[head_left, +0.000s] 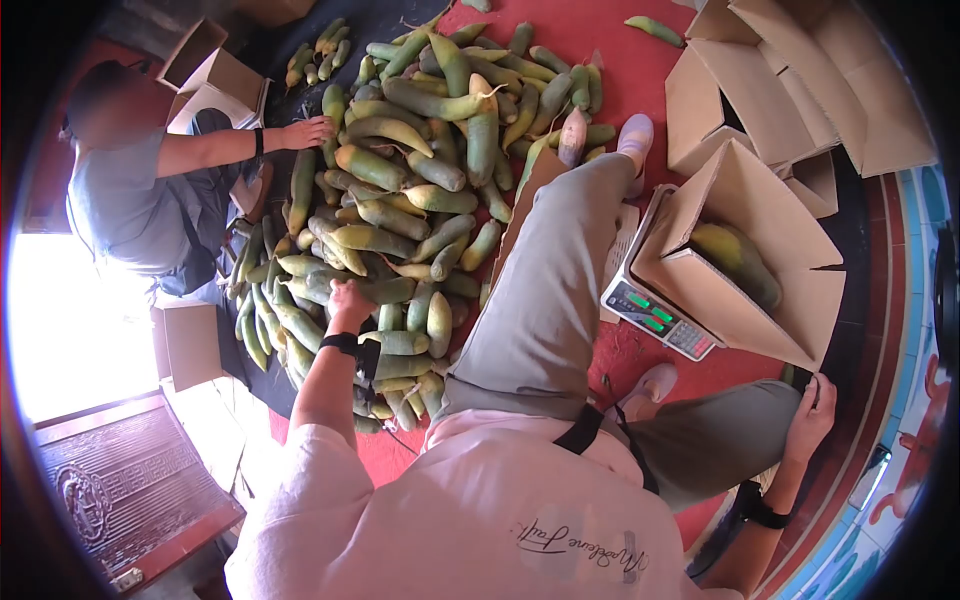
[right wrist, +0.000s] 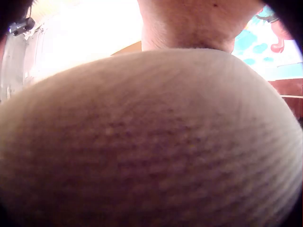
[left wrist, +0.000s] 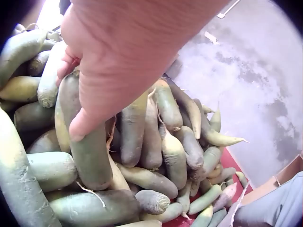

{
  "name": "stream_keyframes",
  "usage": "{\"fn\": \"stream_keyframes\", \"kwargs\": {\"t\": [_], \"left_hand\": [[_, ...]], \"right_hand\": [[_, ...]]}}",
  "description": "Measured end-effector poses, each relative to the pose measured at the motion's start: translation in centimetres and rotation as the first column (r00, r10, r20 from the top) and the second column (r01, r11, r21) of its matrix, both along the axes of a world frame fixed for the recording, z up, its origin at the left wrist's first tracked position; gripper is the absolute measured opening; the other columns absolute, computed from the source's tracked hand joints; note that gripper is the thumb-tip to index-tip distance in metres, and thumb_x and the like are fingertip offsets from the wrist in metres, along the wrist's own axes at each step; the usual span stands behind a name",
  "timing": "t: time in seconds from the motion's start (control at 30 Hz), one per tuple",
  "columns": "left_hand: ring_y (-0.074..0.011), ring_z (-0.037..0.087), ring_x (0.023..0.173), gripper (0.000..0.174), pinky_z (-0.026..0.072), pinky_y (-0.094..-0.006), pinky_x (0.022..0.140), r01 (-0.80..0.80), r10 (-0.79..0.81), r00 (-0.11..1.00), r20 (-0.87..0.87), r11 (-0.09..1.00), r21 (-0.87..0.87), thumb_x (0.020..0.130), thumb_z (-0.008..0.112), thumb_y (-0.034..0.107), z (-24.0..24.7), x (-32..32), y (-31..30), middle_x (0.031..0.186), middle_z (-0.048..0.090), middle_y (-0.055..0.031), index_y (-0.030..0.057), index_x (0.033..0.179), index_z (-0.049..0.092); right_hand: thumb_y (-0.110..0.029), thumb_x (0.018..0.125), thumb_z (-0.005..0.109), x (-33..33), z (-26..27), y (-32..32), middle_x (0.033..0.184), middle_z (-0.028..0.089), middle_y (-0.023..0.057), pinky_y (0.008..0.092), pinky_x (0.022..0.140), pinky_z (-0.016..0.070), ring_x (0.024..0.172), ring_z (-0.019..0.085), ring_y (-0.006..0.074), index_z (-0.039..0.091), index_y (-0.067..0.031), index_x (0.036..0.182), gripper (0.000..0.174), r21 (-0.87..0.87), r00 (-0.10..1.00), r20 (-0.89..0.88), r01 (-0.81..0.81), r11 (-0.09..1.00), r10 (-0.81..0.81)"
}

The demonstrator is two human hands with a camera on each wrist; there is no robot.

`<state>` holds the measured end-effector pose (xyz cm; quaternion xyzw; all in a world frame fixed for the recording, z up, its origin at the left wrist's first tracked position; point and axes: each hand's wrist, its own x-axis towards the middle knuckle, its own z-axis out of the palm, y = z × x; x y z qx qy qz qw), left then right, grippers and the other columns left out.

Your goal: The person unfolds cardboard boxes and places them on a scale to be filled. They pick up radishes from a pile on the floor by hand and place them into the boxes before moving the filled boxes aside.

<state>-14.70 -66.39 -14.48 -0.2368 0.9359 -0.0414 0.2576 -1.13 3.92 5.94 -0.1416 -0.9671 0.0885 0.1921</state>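
A large heap of long green radishes (head_left: 375, 240) lies across the floor in the head view. My left hand (head_left: 348, 302) reaches into its near side. In the left wrist view the thumb lies along one side of a thick green radish (left wrist: 91, 158), with fingers round its far side, and other radishes crowd about it. My right hand (head_left: 808, 418) rests at my right knee with loosely bent fingers, close to a corner of an open cardboard box (head_left: 800, 310). The right wrist view is mostly filled by the trouser knee (right wrist: 156, 132), which hides the fingers.
That box stands on a digital scale (head_left: 655, 322) with lit green digits and holds a large radish (head_left: 738, 265). More cartons (head_left: 755, 100) stand at the upper right. Across the heap, another person's hand (head_left: 308, 132) touches a radish. A carved wooden panel (head_left: 130, 490) is at lower left.
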Motion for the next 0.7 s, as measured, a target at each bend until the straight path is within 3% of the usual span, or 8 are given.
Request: {"fn": "stream_keyframes", "kwargs": {"t": [0.23,0.33,0.37,0.43,0.47,0.57,0.63,0.7], "left_hand": [[-0.0263,0.060,0.100,0.068,0.0473,-0.0337,0.086,0.046,-0.053,0.995,0.089,0.996,0.076,0.062,0.068,0.049,1.5,0.9,2.8,0.104,0.063,-0.0169,0.0023,0.110,0.053],[-0.0321,0.059,0.102,0.068,0.0463,-0.0382,0.086,-0.148,0.146,0.989,0.027,0.955,0.257,0.063,0.066,0.054,1.8,0.9,2.9,0.102,0.062,-0.0216,-0.0019,0.100,0.059],[-0.0280,0.065,0.080,0.062,0.0513,-0.0353,0.068,-0.140,0.142,0.990,0.013,0.945,0.295,0.065,0.068,0.050,1.4,0.9,1.8,0.089,0.065,-0.0179,-0.0021,0.097,0.061],[-0.0175,0.059,0.053,0.053,0.0448,-0.0284,0.045,-0.317,0.441,0.897,-0.003,0.649,0.691,0.068,0.070,0.043,6.2,1.0,3.9,0.074,0.062,-0.0098,-0.0019,0.095,0.061],[-0.0089,0.047,0.041,0.051,0.0325,-0.0223,0.035,-0.341,0.549,0.836,0.002,0.515,0.786,0.070,0.072,0.038,7.7,0.8,4.7,0.067,0.057,-0.0039,-0.0025,0.098,0.059],[-0.0083,0.050,0.049,0.060,0.0357,-0.0213,0.040,-0.134,0.542,0.833,-0.113,0.395,0.909,0.071,0.072,0.042,13.2,-0.5,8.1,0.070,0.058,-0.0018,-0.0018,0.108,0.054],[-0.0071,0.051,0.055,0.058,0.0376,-0.0202,0.045,-0.013,0.507,0.835,-0.215,0.408,0.913,0.072,0.071,0.042,16.5,-1.3,10.6,0.073,0.058,-0.0012,0.0001,0.109,0.055],[-0.0071,0.052,0.062,0.067,0.0390,-0.0195,0.049,0.075,0.386,0.899,-0.207,0.332,0.940,0.070,0.072,0.044,20.8,-1.9,13.8,0.081,0.058,-0.0031,-0.0012,0.114,0.051]], "right_hand": [[-0.004,0.087,0.051,-0.3,0.1,-0.7,0.088,0.057,0.0144,0.0337,0.072,0.0455,0.081,0.058,0.0302,0.057,0.0002,0.097,0.013,0.001,1.000,-0.011,0.006,1.000,-0.006],[-0.003,0.087,0.051,-0.2,0.0,-0.6,0.089,0.057,0.0145,0.0340,0.072,0.0458,0.081,0.058,0.0306,0.057,0.0000,0.097,0.013,0.009,0.999,-0.021,-0.024,1.000,0.025],[-0.003,0.087,0.051,-0.2,0.1,-0.6,0.089,0.057,0.0145,0.0340,0.072,0.0458,0.081,0.058,0.0306,0.057,0.0000,0.097,0.013,0.013,1.000,-0.024,-0.016,1.000,0.016],[-0.003,0.087,0.051,-0.3,0.3,-0.9,0.089,0.057,0.0147,0.0340,0.072,0.0462,0.080,0.058,0.0306,0.057,0.0002,0.097,0.012,0.004,0.999,-0.034,-0.014,1.000,0.014],[-0.003,0.087,0.051,-0.2,0.3,-1.0,0.089,0.057,0.0147,0.0340,0.072,0.0462,0.080,0.058,0.0306,0.057,0.0002,0.097,0.012,0.006,0.999,-0.037,-0.004,1.000,0.004],[-0.003,0.086,0.052,-0.5,1.0,-1.9,0.089,0.058,0.0148,0.0337,0.072,0.0466,0.081,0.059,0.0308,0.057,0.0003,0.096,0.012,0.034,0.999,-0.033,-0.002,0.999,0.003],[-0.003,0.085,0.053,-1.1,2.1,-3.9,0.090,0.058,0.0151,0.0337,0.072,0.0468,0.082,0.059,0.0304,0.058,0.0001,0.096,0.012,-0.052,0.997,-0.048,-0.067,0.996,0.065],[-0.003,0.084,0.056,-1.5,3.0,-5.5,0.092,0.058,0.0151,0.0340,0.072,0.0474,0.083,0.059,0.0309,0.058,0.0002,0.098,0.015,-0.035,0.997,-0.043,-0.063,0.997,0.062]]}}
